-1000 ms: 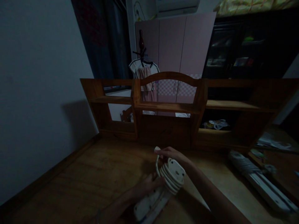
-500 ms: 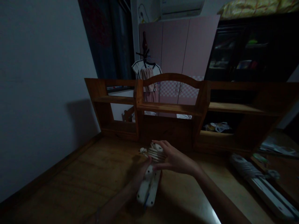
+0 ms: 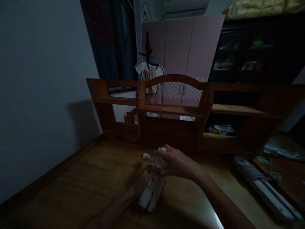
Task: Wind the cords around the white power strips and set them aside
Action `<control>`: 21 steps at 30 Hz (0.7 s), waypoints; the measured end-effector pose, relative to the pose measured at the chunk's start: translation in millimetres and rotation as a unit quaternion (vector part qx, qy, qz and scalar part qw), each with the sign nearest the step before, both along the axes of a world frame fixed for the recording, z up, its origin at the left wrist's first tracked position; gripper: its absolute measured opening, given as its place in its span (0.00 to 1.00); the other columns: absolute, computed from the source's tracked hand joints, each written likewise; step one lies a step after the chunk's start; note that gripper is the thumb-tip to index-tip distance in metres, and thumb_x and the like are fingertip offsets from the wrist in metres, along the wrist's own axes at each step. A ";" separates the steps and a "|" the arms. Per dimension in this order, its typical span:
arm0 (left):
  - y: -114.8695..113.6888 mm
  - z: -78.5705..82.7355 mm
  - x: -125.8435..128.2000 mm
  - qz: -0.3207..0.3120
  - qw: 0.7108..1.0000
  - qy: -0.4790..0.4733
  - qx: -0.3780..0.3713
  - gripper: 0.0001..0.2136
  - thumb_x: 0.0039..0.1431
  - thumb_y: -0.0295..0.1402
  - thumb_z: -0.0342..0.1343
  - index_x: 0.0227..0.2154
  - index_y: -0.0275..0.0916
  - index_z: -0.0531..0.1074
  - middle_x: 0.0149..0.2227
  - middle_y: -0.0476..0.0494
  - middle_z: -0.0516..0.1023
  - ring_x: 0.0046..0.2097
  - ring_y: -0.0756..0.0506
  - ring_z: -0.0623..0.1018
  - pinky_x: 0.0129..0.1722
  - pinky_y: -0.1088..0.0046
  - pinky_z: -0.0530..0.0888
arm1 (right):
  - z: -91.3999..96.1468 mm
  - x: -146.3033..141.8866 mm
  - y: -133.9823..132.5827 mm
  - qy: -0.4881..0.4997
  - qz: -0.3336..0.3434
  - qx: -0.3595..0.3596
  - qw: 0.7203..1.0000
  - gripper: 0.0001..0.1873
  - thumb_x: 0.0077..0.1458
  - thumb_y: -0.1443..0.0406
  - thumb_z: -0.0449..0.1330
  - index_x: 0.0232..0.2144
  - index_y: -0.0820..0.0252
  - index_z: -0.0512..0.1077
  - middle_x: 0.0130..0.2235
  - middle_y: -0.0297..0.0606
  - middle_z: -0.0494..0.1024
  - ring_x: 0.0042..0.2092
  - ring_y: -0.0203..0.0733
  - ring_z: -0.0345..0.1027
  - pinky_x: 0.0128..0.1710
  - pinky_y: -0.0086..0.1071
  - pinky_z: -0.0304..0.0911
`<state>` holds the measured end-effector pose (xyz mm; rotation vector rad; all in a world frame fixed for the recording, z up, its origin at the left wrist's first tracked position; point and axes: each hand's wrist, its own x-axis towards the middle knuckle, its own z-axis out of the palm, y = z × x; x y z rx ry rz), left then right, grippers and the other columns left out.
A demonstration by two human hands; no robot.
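A white power strip (image 3: 152,194) is held slanting above the wooden tabletop, its underside with dark screw spots facing me. The white cord (image 3: 161,163) is wound in several turns around its far end. My left hand (image 3: 144,179) is closed on the left side of the strip, just below the turns, with the thumb close to the loose cord. My right hand (image 3: 176,161) wraps round the wound cord from the right, fingers over the top. The plug (image 3: 146,156) sticks out to the left on a short length of cord.
A second white power strip (image 3: 274,194) with cord wound around it lies at the right. Behind the tabletop (image 3: 95,178) stands a wooden shelf unit (image 3: 171,109). A plastic bag (image 3: 226,129) sits in its right compartment. A white wall (image 3: 45,95) borders the left.
The strip has tilted and turned slightly in my hands. My right fingers have closed further over the wound cord, and my left hand has moved up against the turns.
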<state>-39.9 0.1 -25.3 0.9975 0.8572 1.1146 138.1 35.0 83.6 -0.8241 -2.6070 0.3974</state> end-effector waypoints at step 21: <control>-10.1 0.4 3.3 -0.034 0.999 -0.025 0.013 0.31 0.52 0.60 0.47 0.34 0.31 0.74 0.28 0.36 0.78 0.28 0.42 0.77 0.30 0.67 0.72 | 18.9 -2.2 -21.0 -0.031 -0.010 0.104 0.994 0.31 0.50 0.54 0.65 0.55 0.46 0.62 0.47 0.41 0.64 0.46 0.46 0.62 0.42 0.36 0.60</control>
